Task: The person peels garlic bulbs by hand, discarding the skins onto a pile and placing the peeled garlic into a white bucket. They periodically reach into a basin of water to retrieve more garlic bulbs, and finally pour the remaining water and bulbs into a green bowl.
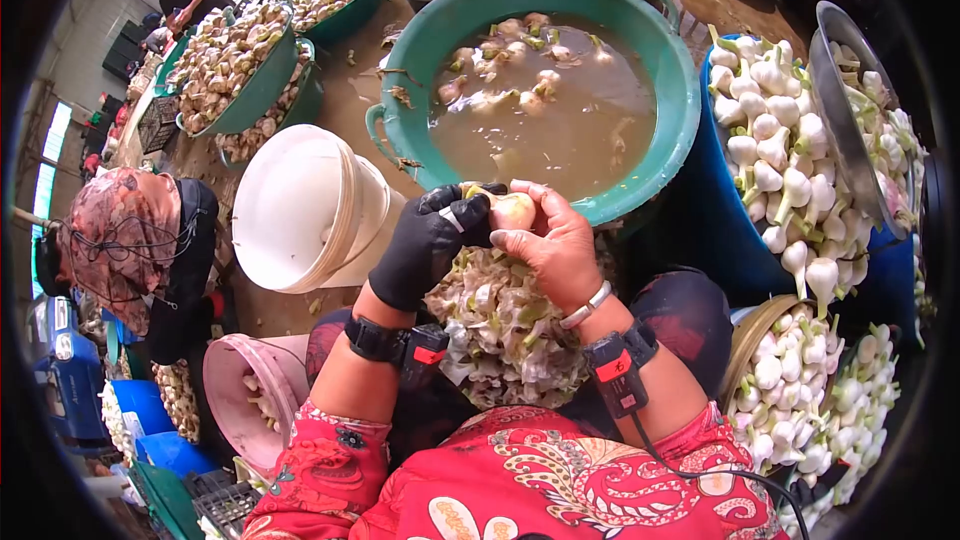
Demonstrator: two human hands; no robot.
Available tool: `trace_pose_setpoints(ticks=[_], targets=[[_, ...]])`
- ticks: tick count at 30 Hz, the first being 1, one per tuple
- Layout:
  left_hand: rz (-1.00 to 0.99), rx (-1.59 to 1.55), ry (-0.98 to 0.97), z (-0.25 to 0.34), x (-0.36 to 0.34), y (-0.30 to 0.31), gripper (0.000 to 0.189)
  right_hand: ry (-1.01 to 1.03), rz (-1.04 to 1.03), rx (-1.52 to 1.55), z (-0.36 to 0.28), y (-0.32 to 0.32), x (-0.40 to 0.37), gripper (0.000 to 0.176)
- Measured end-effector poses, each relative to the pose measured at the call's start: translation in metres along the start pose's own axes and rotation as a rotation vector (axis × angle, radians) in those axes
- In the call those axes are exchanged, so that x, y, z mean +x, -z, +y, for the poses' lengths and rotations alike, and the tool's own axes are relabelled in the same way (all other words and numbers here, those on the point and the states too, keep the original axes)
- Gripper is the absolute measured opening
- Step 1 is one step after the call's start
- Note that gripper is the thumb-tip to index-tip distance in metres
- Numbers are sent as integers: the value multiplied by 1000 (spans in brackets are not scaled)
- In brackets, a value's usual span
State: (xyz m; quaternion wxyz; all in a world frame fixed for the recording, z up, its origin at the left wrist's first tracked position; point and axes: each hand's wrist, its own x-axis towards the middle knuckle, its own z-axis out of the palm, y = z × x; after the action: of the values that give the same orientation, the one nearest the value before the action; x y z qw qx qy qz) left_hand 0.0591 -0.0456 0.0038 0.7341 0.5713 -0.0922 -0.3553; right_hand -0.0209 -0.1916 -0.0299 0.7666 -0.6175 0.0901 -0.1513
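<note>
A garlic bulb point(514, 211) is held up between my two hands at the near rim of a green tub point(672, 75). My left hand point(418, 248), in a black glove with a white strip around a finger, closes on the bulb's left side. Bare fingers and thumb of my right hand point(560, 255) grip it from the right. Any tool in the gloved fingers is hidden. Several garlic bulbs point(535, 95) float in the tub's murky water. Beneath my hands lies a heap of garlic skins point(515, 330).
A white bucket point(290, 210) lies tilted left of my hands, with a pink bucket point(240, 390) below it. Blue tubs of pale garlic point(780, 140) stand at right beside a metal basin point(835, 90). People point(125, 240) are at left; unpeeled garlic point(225, 60) fills tubs behind.
</note>
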Motion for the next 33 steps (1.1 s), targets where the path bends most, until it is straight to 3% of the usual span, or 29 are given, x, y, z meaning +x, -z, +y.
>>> trace_pose_setpoints(ticks=[2, 6, 9, 13, 16, 18, 22, 23, 24, 26, 27, 31, 32, 33], targets=[[-27, 83, 24, 3, -2, 3, 35, -163, -9, 239, 3, 1, 0, 56], [5, 94, -11, 1, 1, 6, 31, -263, 4, 376, 0, 1, 5, 55], [50, 89, -40, -3, 2, 4, 28, -190, -14, 284, -1, -3, 3, 48], [80, 264, -39, -3, 5, 5, 24, -251, -1, 358, 4, -2, 1, 38], [119, 275, -120, -20, 7, 10, 26, -664, -175, 631, 1, 12, 6, 26], [56, 943, -570, -26, 5, 9, 33, -880, -379, 628, -8, 23, 11, 25], [117, 1012, -556, -21, 7, 9, 32, -804, -330, 711, -12, 18, 3, 34], [118, 698, -343, -26, 8, 15, 35, -718, -281, 763, -2, 20, 2, 37], [116, 698, -345, -20, 6, 11, 35, -716, -280, 763, 0, 21, 3, 37], [6, -145, 14, -5, 0, 1, 41, -684, -305, 713, 0, 22, 4, 38], [-75, -224, 33, -4, -1, 1, 48, -628, -255, 694, -3, 18, 2, 38], [-4, -29, 7, -10, -2, 3, 41, -635, -214, 610, -3, 16, 4, 38], [0, -29, 10, -11, -3, 6, 41, -686, -315, 669, 4, 21, 5, 39], [-13, 215, -90, -13, -2, 11, 39, -735, -415, 727, 6, 22, 5, 39]])
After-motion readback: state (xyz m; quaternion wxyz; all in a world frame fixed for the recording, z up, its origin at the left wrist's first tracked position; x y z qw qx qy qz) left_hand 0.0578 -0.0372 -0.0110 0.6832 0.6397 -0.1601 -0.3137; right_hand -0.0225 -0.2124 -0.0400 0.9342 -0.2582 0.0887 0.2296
